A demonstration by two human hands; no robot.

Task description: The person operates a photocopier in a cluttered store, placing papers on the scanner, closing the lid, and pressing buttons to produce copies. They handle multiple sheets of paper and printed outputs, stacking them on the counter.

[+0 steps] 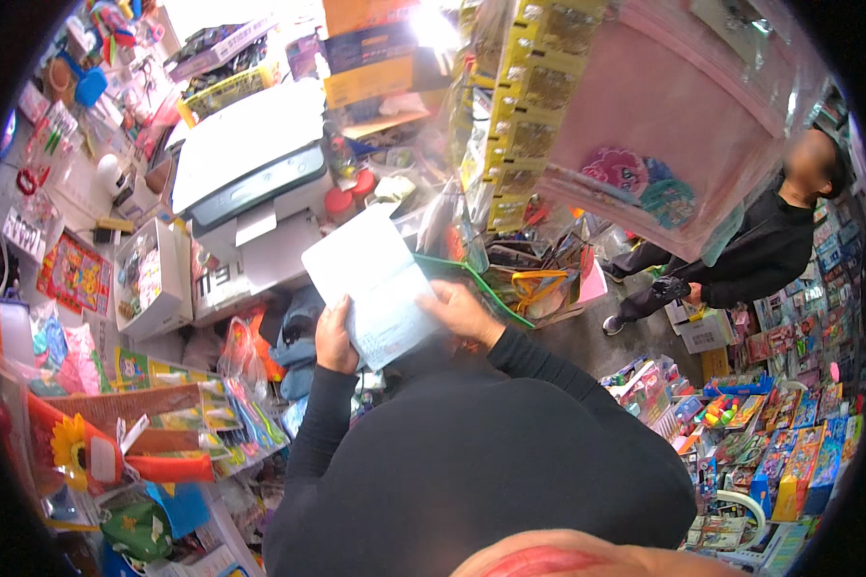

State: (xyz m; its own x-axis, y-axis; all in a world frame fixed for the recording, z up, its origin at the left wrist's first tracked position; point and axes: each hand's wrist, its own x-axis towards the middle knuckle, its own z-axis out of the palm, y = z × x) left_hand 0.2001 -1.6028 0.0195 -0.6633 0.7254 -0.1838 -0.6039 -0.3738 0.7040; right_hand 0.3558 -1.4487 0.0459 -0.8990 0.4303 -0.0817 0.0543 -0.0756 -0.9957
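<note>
An opened booklet [372, 278] with pale pages is held up in front of my chest. Its lower page bears faint writing, while the upper page is washed out by glare. My left hand [336, 337] grips the booklet's left edge, with the thumb on the page. On the opposite edge, my right hand [462, 311] holds it with thumb and fingers. Just beyond the booklet stands a white and grey printer [256, 177], its output tray [278, 249] partly covered by the booklet's corner.
Red-lidded jars [340, 202] stand beside the printer. A white box of small goods [151, 278] sits left of it. Pink plastic bags [664, 108] hang at upper right. A person in black [758, 245] stands beyond them. Boxed toys [801, 461] fill the lower right.
</note>
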